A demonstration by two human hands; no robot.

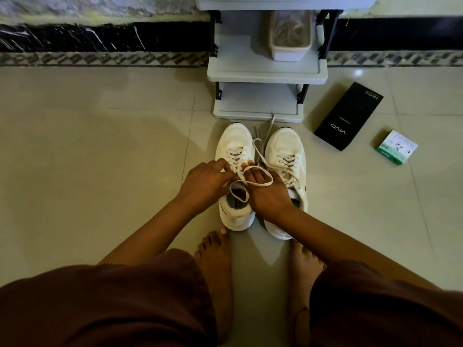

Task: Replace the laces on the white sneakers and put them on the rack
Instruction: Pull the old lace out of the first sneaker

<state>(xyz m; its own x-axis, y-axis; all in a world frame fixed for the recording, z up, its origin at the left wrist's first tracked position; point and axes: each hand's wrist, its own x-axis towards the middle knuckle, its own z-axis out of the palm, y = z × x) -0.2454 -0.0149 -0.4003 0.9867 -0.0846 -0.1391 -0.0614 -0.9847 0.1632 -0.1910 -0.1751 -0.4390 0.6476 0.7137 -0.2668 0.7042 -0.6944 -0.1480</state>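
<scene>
— Why are both your hands bunched over the left sneaker (235, 176)?

— You're working its white lace (253, 182). Your left hand (204, 182) is closed, pinching one strand at the top eyelets; your right hand (268, 191) grips the other, and a loop lies across its back. Likely you're knotting it.

— And the pair sits where?

— Side by side on the floor, toes toward the grey shoe rack (266, 73) just beyond, handy for shelving. The right sneaker (286, 171) looks laced, ends trailing loose.

— Any writing?

— The black box (348, 116) at right reads "vivo". The green carton (395, 147) beyond it is too small to read.
</scene>
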